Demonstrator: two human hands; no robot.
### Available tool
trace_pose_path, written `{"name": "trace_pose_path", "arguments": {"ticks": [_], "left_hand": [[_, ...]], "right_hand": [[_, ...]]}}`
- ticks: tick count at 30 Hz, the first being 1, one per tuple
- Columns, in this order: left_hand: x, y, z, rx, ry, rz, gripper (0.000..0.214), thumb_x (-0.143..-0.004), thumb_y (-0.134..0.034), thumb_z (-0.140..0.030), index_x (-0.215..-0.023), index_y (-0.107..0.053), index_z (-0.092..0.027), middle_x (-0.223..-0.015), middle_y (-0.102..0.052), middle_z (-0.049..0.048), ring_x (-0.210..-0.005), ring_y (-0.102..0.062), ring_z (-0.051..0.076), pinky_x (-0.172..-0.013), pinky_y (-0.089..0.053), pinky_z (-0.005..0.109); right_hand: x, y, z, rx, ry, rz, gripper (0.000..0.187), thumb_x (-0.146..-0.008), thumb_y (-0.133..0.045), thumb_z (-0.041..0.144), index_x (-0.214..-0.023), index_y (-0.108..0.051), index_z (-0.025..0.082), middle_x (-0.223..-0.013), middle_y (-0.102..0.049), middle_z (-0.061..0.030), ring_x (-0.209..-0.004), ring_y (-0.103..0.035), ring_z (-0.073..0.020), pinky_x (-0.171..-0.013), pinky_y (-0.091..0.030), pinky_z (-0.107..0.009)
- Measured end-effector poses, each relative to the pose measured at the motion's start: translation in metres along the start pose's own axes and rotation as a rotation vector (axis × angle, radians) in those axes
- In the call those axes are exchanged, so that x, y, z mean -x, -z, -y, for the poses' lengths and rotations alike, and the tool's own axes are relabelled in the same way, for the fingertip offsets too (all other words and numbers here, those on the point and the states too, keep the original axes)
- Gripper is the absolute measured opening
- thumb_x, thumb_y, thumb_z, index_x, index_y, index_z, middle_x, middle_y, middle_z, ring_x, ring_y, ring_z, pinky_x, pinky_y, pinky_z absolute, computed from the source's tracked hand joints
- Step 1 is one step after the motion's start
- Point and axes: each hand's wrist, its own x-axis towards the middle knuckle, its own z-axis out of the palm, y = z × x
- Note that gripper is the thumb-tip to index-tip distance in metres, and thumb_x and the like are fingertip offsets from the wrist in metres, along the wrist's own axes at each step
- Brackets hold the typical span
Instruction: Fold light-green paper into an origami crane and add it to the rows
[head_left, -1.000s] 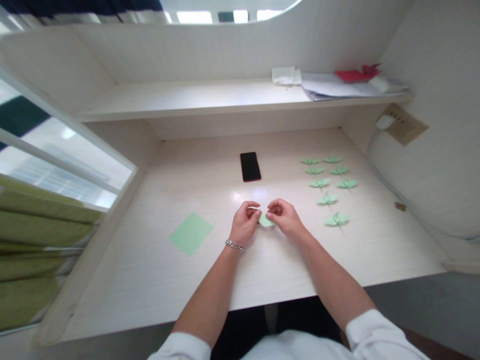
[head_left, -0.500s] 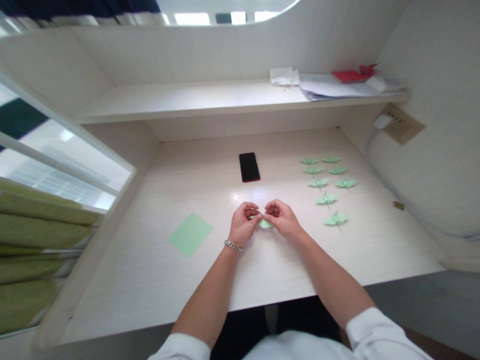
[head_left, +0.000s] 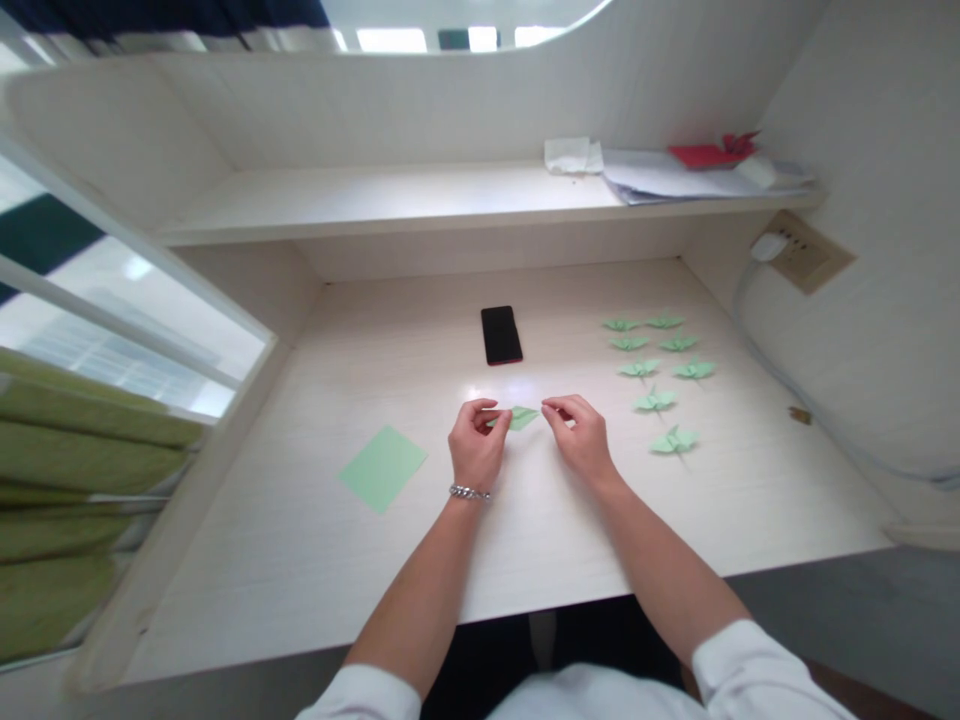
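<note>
Between thumb and fingers of my left hand point(head_left: 477, 445) is a folded piece of green paper point(head_left: 523, 418), diamond-shaped and pointed toward the right. The left fingers cover its left end. My right hand point(head_left: 577, 435) is closed in a pinch at the paper's right tip; the contact there is very small. Left of my hands, a flat green paper square point(head_left: 383, 468) lies on the desk. Off to the right, several folded green paper cranes point(head_left: 655, 401) are set out in two columns.
A black phone point(head_left: 501, 335) lies on the desk point(head_left: 300, 560) beyond my hands. The shelf point(head_left: 360, 195) above holds papers point(head_left: 652, 175), a red paper piece point(head_left: 701, 157) and white tissue point(head_left: 571, 156). A cable point(head_left: 780, 375) runs from a wall socket point(head_left: 806, 253) along the right side.
My hands have moved apart from their close pinch over the folded paper. More of the paper now shows, stretching from my left fingers toward my right fingertips.
</note>
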Motion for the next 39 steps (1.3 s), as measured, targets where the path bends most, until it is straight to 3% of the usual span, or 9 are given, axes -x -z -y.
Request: {"name": "trace_pose_path", "arguments": {"ticks": [3, 7, 11, 14, 17, 24, 30, 39], "left_hand": [[0.004, -0.002, -0.003, -0.073, -0.067, -0.032, 0.029, -0.07, -0.072, -0.033, -0.094, -0.062, -0.019, -0.084, -0.069, 0.0057, -0.08, -0.067, 0.019, -0.069, -0.052, 0.028], [0.012, -0.005, -0.008, -0.107, -0.15, 0.144, 0.03, -0.067, -0.075, -0.029, -0.095, -0.068, -0.021, -0.092, -0.07, 0.0061, -0.079, -0.065, 0.019, -0.07, -0.053, 0.031], [0.014, -0.006, -0.008, -0.104, -0.164, 0.297, 0.033, -0.069, -0.07, -0.021, -0.101, -0.069, -0.024, -0.096, -0.069, 0.005, -0.078, -0.064, 0.017, -0.075, -0.054, 0.032], [0.009, -0.002, -0.006, -0.083, -0.148, 0.24, 0.025, -0.073, -0.066, -0.022, -0.098, -0.07, -0.022, -0.094, -0.069, 0.0052, -0.079, -0.063, 0.016, -0.072, -0.053, 0.029], [0.001, 0.005, -0.005, -0.173, -0.159, 0.155, 0.027, -0.071, -0.07, -0.027, -0.098, -0.07, -0.022, -0.09, -0.067, 0.0052, -0.071, -0.059, 0.014, -0.064, -0.05, 0.026], [-0.005, 0.006, 0.004, -0.083, 0.003, 0.385, 0.018, -0.072, -0.069, -0.031, -0.085, -0.071, -0.018, -0.085, -0.07, 0.007, -0.079, -0.064, 0.018, -0.073, -0.05, 0.03], [-0.005, 0.006, 0.008, 0.01, 0.09, 0.417, 0.021, -0.067, -0.074, -0.029, -0.083, -0.07, -0.016, -0.081, -0.07, 0.0062, -0.071, -0.063, 0.016, -0.065, -0.051, 0.027], [-0.002, 0.005, 0.001, 0.064, 0.107, 0.391, 0.009, -0.065, -0.072, -0.02, -0.073, -0.071, -0.015, -0.069, -0.068, 0.0028, -0.063, -0.06, 0.013, -0.061, -0.048, 0.024]], "right_hand": [[0.004, -0.006, 0.005, -0.112, -0.054, 0.126, 0.026, -0.081, -0.06, 0.041, -0.093, -0.072, 0.022, -0.097, -0.069, -0.0076, -0.087, -0.063, -0.0214, -0.079, -0.049, -0.033], [0.002, -0.011, 0.004, -0.423, -0.242, 0.24, 0.035, -0.079, -0.059, 0.049, -0.088, -0.073, 0.018, -0.09, -0.072, -0.0062, -0.086, -0.065, -0.0222, -0.077, -0.051, -0.033], [-0.002, -0.009, -0.003, -0.562, -0.408, 0.201, 0.036, -0.067, -0.072, 0.047, -0.088, -0.072, 0.017, -0.087, -0.072, -0.0059, -0.083, -0.066, -0.0219, -0.071, -0.052, -0.031], [-0.004, -0.008, -0.008, -0.533, -0.474, 0.147, 0.036, -0.059, -0.078, 0.042, -0.084, -0.072, 0.017, -0.081, -0.072, -0.0062, -0.071, -0.065, -0.0182, -0.064, -0.051, -0.029], [-0.004, -0.009, -0.012, -0.485, -0.466, 0.151, 0.034, -0.059, -0.078, 0.041, -0.08, -0.072, 0.015, -0.075, -0.071, -0.0059, -0.063, -0.063, -0.0156, -0.06, -0.051, -0.028], [-0.002, -0.005, -0.013, -0.381, -0.391, 0.277, 0.028, -0.063, -0.075, 0.037, -0.08, -0.073, 0.015, -0.073, -0.071, -0.0049, -0.061, -0.062, -0.0156, -0.059, -0.05, -0.028], [-0.002, 0.001, -0.007, -0.318, -0.311, 0.324, 0.027, -0.067, -0.072, 0.034, -0.085, -0.074, 0.015, -0.074, -0.071, -0.0058, -0.061, -0.061, -0.0152, -0.058, -0.049, -0.027], [-0.002, 0.004, -0.003, -0.473, -0.396, 0.352, 0.025, -0.059, -0.078, 0.03, -0.079, -0.074, 0.016, -0.069, -0.069, -0.0036, -0.062, -0.062, -0.0142, -0.057, -0.051, -0.026]]}}
